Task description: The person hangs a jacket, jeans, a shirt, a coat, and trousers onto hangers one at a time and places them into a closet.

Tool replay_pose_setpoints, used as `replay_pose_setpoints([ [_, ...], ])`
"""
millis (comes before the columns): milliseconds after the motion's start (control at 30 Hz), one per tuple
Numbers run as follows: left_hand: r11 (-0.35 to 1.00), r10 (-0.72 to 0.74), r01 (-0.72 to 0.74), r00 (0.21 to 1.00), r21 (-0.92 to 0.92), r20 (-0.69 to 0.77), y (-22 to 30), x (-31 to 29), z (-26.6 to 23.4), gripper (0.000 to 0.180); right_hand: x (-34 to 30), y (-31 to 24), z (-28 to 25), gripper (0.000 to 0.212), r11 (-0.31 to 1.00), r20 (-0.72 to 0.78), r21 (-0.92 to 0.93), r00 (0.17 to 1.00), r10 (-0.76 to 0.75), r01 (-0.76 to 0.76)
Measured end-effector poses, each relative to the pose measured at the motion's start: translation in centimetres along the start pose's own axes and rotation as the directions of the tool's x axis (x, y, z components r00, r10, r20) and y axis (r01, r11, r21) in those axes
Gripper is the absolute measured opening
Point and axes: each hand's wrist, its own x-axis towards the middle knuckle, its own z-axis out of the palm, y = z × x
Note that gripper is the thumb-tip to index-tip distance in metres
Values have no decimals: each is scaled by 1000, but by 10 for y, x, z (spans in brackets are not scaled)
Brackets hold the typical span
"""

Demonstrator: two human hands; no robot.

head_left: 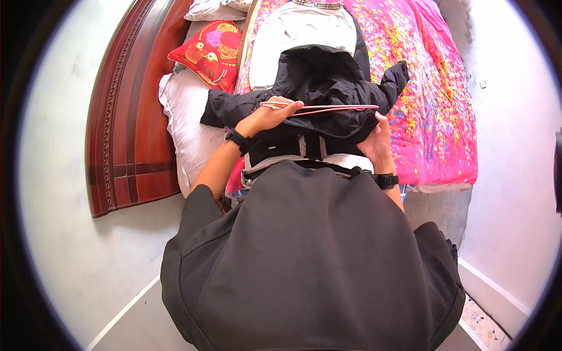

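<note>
A thin pinkish clothes hanger [328,109] lies level across the opening of a black hooded jacket [328,73]. My left hand [275,113] is closed around the hanger's left part, thumb pointing right. At the jacket's right edge, my right hand [377,140] grips the black fabric with its thumb up, just below the hanger's right end; its other fingers are partly hidden by the cloth. The jacket is spread on the bed, one sleeve out to each side. Beyond it lies a white garment [304,26] with dark sleeve edging and a checked collar.
A bed with a pink flowered cover [433,117] extends ahead and right. To the left are a red embroidered cushion [213,50], a white quilted pillow [190,123] and a dark red wooden headboard [132,134]. More folded clothes [281,158] lie close to my body. A pale wall [503,146] stands right.
</note>
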Motion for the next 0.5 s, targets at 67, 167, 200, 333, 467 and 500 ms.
replay_pose_setpoints([
  [67, 999, -36, 37, 999, -28, 22, 3, -3, 5, 46, 18, 6, -35, 35, 847, -179, -529, 983, -48, -55],
  [167, 993, 121, -121, 992, -14, -21, 7, -7, 19, 37, 23, 12, -56, 28, 688, -242, -723, 912, -331, 58],
  [200, 965, 261, -260, 963, 24, -66, 14, -9, 21, 34, 25, 13, -57, 24, 669, -270, -732, 847, -458, 129],
  [333, 973, 166, -167, 986, 158, 19, 24, -19, 26, 30, 21, 10, -54, 19, 441, -112, -759, 571, -813, 479],
  [467, 960, 146, -162, 985, 229, 87, 34, -17, 35, 36, 42, -4, -67, 23, 512, -302, -551, 414, -859, 660],
  [500, 956, 145, -164, 985, 245, 95, 34, -15, 35, 33, 40, -6, -56, 22, 450, -288, -619, 346, -893, 644],
])
